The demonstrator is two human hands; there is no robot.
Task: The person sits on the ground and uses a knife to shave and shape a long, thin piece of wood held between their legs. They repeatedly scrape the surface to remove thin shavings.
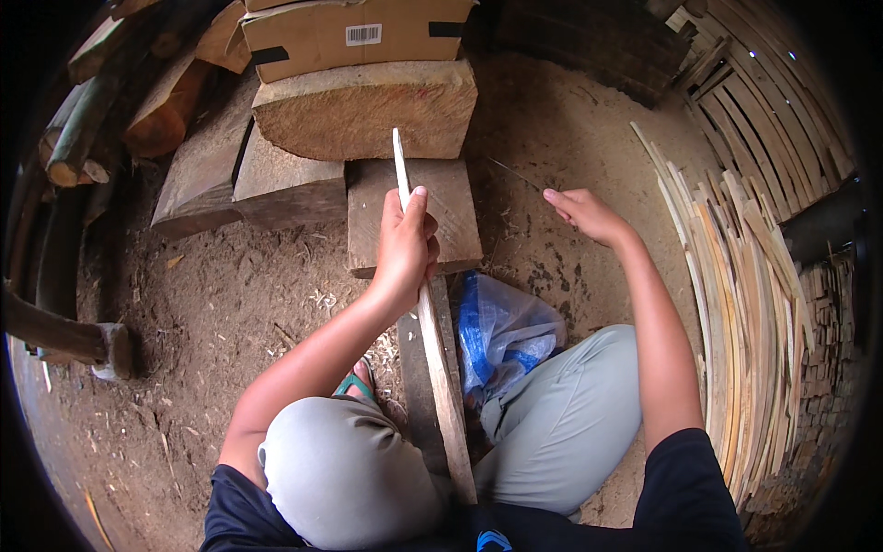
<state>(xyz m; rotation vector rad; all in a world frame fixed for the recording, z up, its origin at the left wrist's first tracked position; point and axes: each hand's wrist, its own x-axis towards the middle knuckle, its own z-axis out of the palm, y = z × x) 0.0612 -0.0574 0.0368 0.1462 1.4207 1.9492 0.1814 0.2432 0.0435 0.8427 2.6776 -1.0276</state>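
Note:
My left hand is closed around a long pale wooden stick, with the thumb lying along it. The stick's narrow far end reaches over a thick wooden block, and its near end runs back between my legs to my body. Out to the right, apart from the stick, my right hand is closed on a thin knife. The blade shows almost edge-on and points to the far left; its handle is hidden in my fist.
A cardboard box rests on a large wooden block, itself above a lower block. More timber lies at left. A blue-and-clear plastic bag sits by my right leg. Bundled wooden strips line the right side.

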